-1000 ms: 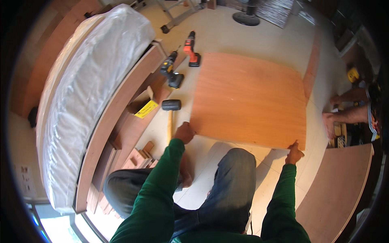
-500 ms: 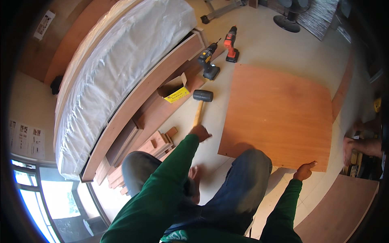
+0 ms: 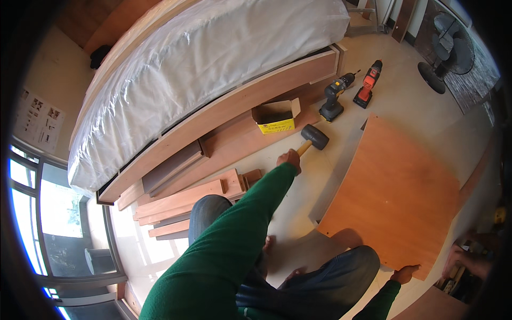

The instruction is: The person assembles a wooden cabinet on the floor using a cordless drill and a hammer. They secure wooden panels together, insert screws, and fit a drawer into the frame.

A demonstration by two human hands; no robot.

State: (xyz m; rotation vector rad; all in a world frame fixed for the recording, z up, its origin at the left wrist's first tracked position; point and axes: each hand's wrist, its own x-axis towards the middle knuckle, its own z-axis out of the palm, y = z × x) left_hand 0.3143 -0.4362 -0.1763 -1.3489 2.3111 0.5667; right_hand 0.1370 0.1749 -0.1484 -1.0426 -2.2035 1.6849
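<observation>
My left hand (image 3: 288,160) is closed round the wooden handle of a rubber mallet (image 3: 316,137) with a black head. A large flat orange-brown wood panel (image 3: 397,186) lies in front of me to the right, with a grey shadowed strip along its left edge. At the panel's near right edge, my right hand (image 3: 406,273) grips the board, its fingers partly hidden. Beyond the mallet stands a yellow screw box (image 3: 277,122), its flaps raised.
A black-and-yellow drill (image 3: 334,98) and a red drill (image 3: 368,85) stand farther back. Left lies a plastic-wrapped mattress (image 3: 213,69) on a wooden frame, with stacked boards (image 3: 186,200) nearer me. A fan (image 3: 448,48) is far right; another person's limb (image 3: 466,261) shows at right.
The view has swung left, so everything sits farther right. My left hand appears closer to the mallet's head, with less handle showing. My right hand stays at the panel's near edge.
</observation>
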